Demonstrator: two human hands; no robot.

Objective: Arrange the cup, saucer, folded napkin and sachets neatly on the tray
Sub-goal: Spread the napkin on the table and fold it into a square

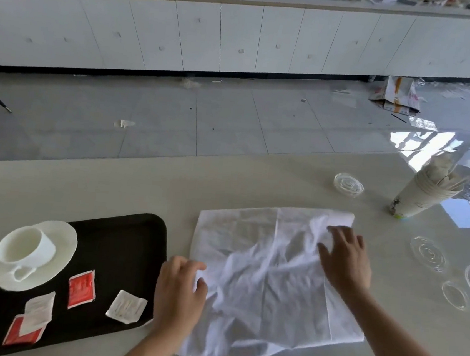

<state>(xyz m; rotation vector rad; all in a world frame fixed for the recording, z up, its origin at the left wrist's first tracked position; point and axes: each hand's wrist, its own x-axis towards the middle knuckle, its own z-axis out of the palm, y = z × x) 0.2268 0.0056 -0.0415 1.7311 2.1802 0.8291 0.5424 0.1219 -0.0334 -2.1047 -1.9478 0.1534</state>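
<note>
A black tray (122,241) lies at the left of the table. On it a white cup (25,245) rests on a white saucer (59,234), with two red sachets (81,289) (15,334) and two white sachets (126,307) (38,311) scattered in front. A white napkin (261,273) lies spread and wrinkled on the table right of the tray. My left hand (180,291) rests on the napkin's left edge, fingers curled over it. My right hand (344,261) lies flat on the napkin's upper right part, fingers spread.
A stack of paper cups (420,194) stuffed with paper stands at the far right. Clear plastic lids (347,184) (427,253) (455,295) lie on the table right of the napkin. The table's far edge runs behind them; beyond is tiled floor.
</note>
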